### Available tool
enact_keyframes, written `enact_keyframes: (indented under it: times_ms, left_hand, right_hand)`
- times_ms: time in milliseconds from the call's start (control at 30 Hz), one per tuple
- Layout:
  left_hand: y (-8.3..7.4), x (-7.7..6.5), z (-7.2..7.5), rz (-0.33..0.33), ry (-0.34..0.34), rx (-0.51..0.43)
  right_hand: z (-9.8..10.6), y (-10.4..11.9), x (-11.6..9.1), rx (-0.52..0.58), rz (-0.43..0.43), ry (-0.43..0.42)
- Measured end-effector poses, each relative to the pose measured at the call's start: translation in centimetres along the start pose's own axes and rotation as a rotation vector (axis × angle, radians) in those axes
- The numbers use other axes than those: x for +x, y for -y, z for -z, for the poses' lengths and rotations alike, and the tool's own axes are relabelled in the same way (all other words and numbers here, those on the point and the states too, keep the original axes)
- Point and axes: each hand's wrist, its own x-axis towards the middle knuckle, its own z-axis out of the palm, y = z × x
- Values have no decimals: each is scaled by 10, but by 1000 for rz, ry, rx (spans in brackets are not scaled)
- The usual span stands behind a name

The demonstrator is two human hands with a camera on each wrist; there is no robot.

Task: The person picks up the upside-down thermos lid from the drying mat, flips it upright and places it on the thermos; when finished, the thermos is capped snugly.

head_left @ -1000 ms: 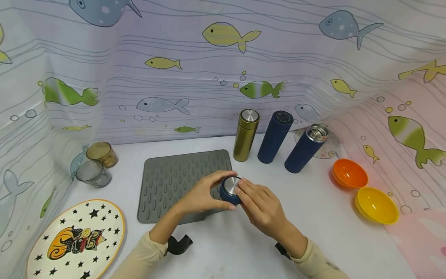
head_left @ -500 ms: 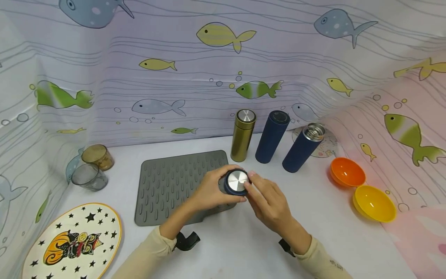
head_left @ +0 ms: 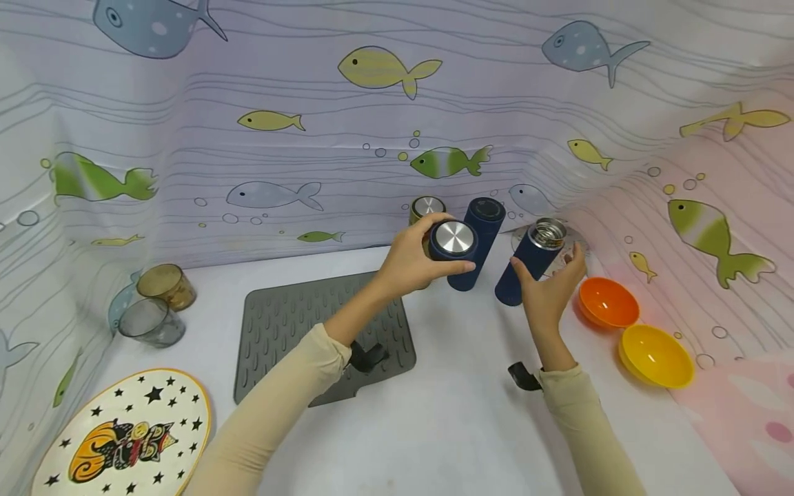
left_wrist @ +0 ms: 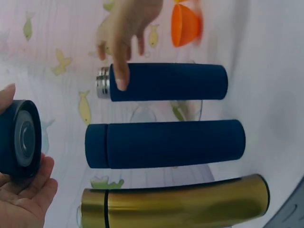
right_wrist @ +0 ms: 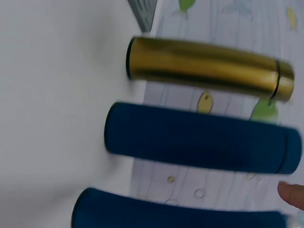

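My left hand (head_left: pixel 409 260) holds a dark blue thermos lid (head_left: pixel 455 239) with a silver top, raised in front of the standing flasks. In the left wrist view the lid's (left_wrist: pixel 9 137) hollow underside with a pale inner ring shows. An uncapped dark blue thermos (head_left: pixel 520 272) stands upright to the right, its steel mouth bare. My right hand (head_left: pixel 552 293) is at its right side, thumb and fingers spread around the upper body. A fingertip (right_wrist: pixel 290 194) shows at the edge of the right wrist view. A capped blue thermos (head_left: pixel 490 220) stands between, and a gold thermos (head_left: pixel 428 204) is partly hidden behind my left hand.
A grey ridged mat (head_left: pixel 279 331) lies left of centre, partly under my left arm. Two glass tumblers (head_left: pixel 155 324) stand far left, behind an oval plate (head_left: pixel 174 444) with a cat picture. Orange (head_left: pixel 608 303) and yellow (head_left: pixel 657 355) bowls sit at the right.
The lid has moved away from me and to the right in my left hand. My right hand has left the lid and reached across to the uncapped thermos.
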Motion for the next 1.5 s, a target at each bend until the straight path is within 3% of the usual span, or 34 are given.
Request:
enact_keyframes:
  times_ms: [133,300,467,700,1000,1233,1500]
  left_hand:
    - [0,15,-6,5,-13,-6]
    - [3,22,-10,16,-25,-53]
    - [5,17,-7,33,-31,-58]
    - [5,1,0,40,-42,-64]
    - [-2,-14,-6,-42,24,-85]
    - [-1,-22,-22,-38,76,-38]
    - [12,-30,-35,-9,88,-13]
  right_hand:
    - [-11,-17,21,-17,-147,70]
    - [-17,-26,26,-10,-219,100]
    - [-15,-16,8,13,-160,121]
    - [-15,15,-44,100,-41,261]
    - [-21,39,-93,164,-19,383]
    - [-26,42,-109,164,-49,398]
    - [-23,38,-113,151,6,386]
